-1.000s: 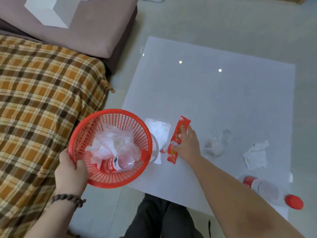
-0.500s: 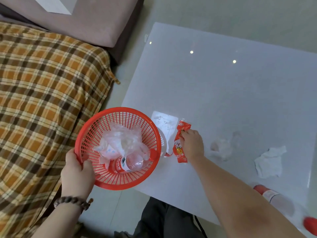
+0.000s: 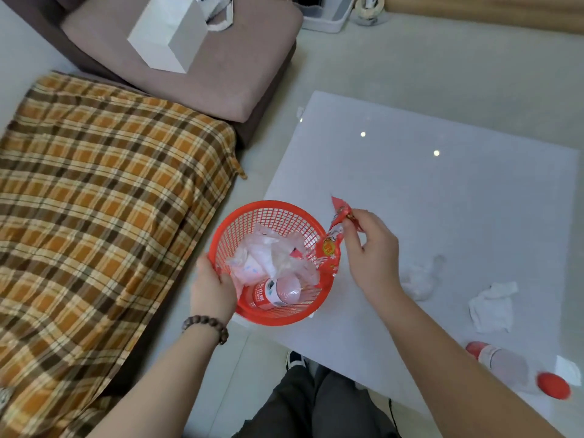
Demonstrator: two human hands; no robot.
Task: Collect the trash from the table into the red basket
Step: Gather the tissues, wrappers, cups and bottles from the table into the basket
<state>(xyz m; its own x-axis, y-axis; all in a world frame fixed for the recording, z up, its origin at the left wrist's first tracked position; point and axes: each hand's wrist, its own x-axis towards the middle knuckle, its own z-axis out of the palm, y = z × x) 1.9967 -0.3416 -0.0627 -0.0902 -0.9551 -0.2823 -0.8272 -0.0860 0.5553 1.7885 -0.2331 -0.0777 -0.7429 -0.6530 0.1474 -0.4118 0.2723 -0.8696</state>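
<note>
Blurring at frame edge, bottle [image 3: 518, 371] seems capped.

your left hand [image 3: 212, 287] grips the rim of the red basket [image 3: 234, 222], already holding a bottle [image 3: 278, 292] and plastic, while your right hand [image 3: 373, 251] pinches a red wrapper [image 3: 331, 245] at its edge above the white table [image 3: 442, 197]; crumpled tissue [image 3: 491, 308] lies nearby.

Far table [image 3: 442, 200] bare — tissues [image 3: 491, 306] nearside
</note>
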